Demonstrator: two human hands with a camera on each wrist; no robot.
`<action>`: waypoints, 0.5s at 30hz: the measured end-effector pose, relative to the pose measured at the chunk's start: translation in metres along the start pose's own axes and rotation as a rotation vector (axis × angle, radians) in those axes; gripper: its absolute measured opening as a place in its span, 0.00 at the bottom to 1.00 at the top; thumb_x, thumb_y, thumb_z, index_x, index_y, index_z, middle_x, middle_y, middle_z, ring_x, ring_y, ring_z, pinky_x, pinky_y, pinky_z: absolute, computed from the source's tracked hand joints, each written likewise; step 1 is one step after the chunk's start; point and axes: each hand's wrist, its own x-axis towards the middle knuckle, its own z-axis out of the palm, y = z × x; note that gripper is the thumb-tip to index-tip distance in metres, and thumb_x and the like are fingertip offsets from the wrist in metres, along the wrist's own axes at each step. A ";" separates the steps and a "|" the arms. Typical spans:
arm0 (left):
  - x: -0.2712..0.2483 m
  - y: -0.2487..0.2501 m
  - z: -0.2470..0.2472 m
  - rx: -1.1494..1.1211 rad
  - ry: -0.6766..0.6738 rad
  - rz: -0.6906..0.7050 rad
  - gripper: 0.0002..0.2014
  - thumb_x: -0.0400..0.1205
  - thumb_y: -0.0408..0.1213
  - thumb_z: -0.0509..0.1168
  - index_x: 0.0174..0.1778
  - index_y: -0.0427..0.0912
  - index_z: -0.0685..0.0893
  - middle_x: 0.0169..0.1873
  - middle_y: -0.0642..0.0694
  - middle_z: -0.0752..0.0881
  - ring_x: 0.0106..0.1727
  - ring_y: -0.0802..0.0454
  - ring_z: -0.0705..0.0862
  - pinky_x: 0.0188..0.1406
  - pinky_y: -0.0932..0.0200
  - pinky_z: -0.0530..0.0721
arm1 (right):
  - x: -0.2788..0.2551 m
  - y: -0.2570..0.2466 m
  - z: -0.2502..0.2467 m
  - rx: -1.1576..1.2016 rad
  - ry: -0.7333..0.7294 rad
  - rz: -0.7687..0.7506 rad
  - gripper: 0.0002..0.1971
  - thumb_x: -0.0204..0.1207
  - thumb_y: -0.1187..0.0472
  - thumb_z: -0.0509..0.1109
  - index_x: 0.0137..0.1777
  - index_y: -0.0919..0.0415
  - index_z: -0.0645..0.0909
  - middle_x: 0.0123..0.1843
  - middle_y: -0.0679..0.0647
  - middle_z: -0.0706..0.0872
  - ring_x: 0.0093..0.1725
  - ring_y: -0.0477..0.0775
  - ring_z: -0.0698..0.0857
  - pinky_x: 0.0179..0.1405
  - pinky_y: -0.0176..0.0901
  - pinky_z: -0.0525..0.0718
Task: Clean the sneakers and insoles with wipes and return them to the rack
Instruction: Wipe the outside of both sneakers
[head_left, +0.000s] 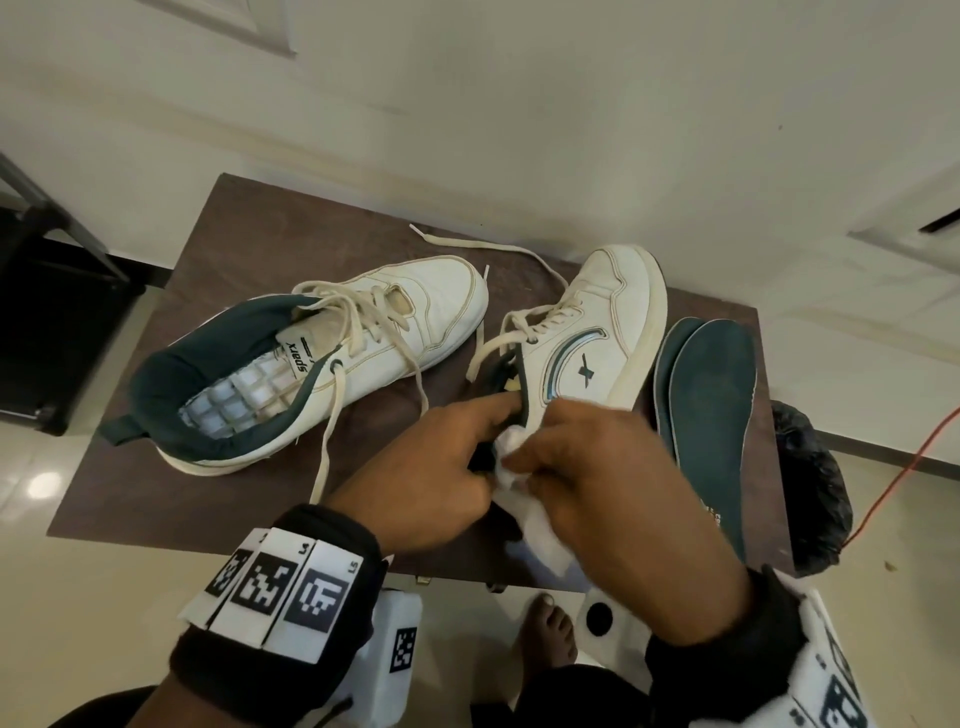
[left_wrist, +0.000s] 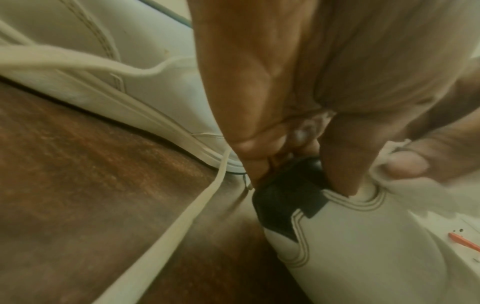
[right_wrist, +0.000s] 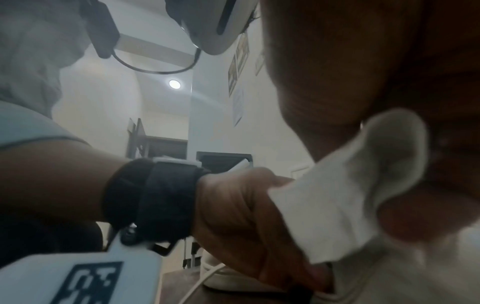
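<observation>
A: Where are the shoes?

B: Both on the brown table (head_left: 156, 488). Left sneaker (head_left: 332, 343) sits upright, laces loose, heel toward the person, nobody touching it. Right sneaker (head_left: 597, 332) lies beside it, tipped onto its side, toe pointing away.

A: Hands?

B: Left hand (head_left: 421, 467) grips the dark collar at the right sneaker's heel; from the left wrist view the fingers (left_wrist: 340, 160) are curled, pinching that collar. Right hand (head_left: 597, 467) holds a white wipe (head_left: 511, 452) bunched under curled fingers, pressed against the sneaker's side by the collar.

A: Insoles?

B: Two dark green insoles (head_left: 711, 415), stacked, overlapping, at the table's right edge, just beside the tipped sneaker. Black bag (head_left: 810, 488) on the floor past them.
</observation>
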 end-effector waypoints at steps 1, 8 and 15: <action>0.000 0.000 0.000 -0.003 0.004 -0.003 0.33 0.72 0.19 0.62 0.66 0.58 0.79 0.60 0.58 0.86 0.65 0.63 0.81 0.66 0.52 0.80 | -0.004 -0.004 0.000 0.026 -0.066 0.051 0.08 0.63 0.73 0.78 0.39 0.61 0.89 0.37 0.54 0.86 0.39 0.47 0.83 0.42 0.28 0.78; 0.000 0.000 0.001 0.032 0.010 0.016 0.31 0.75 0.19 0.64 0.65 0.61 0.78 0.58 0.66 0.85 0.63 0.72 0.79 0.62 0.72 0.77 | -0.010 0.018 -0.010 -0.045 0.393 0.325 0.09 0.66 0.70 0.75 0.43 0.57 0.91 0.38 0.53 0.87 0.37 0.54 0.85 0.35 0.51 0.85; -0.002 -0.001 -0.002 0.041 0.006 -0.017 0.34 0.76 0.18 0.64 0.60 0.69 0.75 0.53 0.78 0.82 0.61 0.80 0.77 0.59 0.79 0.74 | -0.010 0.011 -0.016 -0.048 0.195 0.321 0.09 0.68 0.68 0.76 0.45 0.56 0.91 0.40 0.50 0.89 0.38 0.50 0.86 0.39 0.51 0.87</action>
